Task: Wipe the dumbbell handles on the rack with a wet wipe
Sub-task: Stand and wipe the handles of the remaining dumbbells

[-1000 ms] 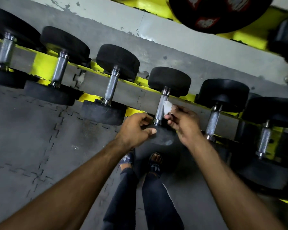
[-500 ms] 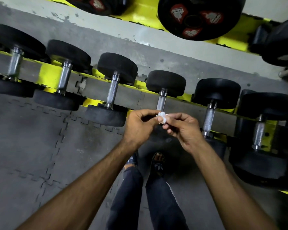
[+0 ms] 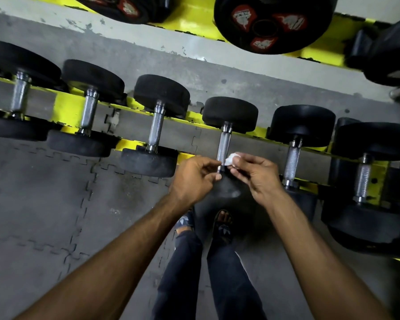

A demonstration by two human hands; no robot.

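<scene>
Grey interlocking floor mats fill the background. We count six dumbbells on the yellow rack, one wet wipe and two hands. Our right hand pinches the wipe, probably bunched small to rub the bar, at the near end of the fourth dumbbell's handle. Our left hand curls just left of that handle, likely steadying; whether it grips anything we cannot tell.

The right hand pinches a white wipe beside a dumbbell handle, left hand curled close by.
</scene>
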